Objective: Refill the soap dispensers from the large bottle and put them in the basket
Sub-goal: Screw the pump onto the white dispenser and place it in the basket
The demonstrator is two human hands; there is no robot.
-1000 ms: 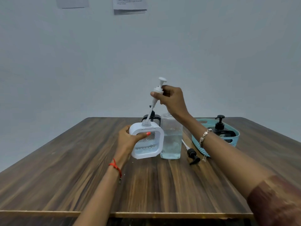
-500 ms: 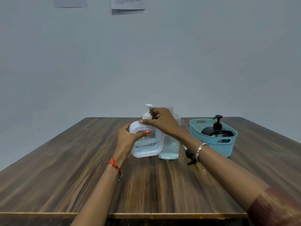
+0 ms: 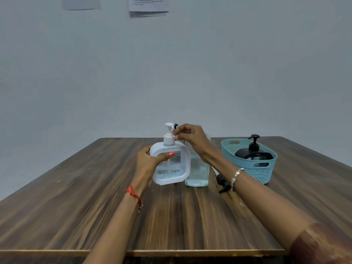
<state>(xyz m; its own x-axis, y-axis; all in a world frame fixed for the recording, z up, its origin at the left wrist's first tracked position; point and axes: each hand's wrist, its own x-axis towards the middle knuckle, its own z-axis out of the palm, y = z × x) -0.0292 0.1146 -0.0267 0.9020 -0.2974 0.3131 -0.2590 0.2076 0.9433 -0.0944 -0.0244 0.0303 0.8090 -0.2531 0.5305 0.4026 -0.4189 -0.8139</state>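
While the left hand (image 3: 147,164) wraps the left side of the white square dispenser (image 3: 170,164), thumb across its clear front, the right hand (image 3: 190,139) pinches the white pump (image 3: 169,135) collar with narrowed fingertips. Dispenser sits mid-table, partly filled. Clear large bottle (image 3: 197,171) touches its right side, about half full. Black pump head (image 3: 222,184) lies right of that. Teal basket (image 3: 251,168), far right, holds a black dispenser (image 3: 253,154). Near table (image 3: 76,206) is bare wood.

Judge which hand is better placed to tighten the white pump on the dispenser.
Right hand: its fingers already pinch the white pump collar, while the left hand steadies the white square dispenser.
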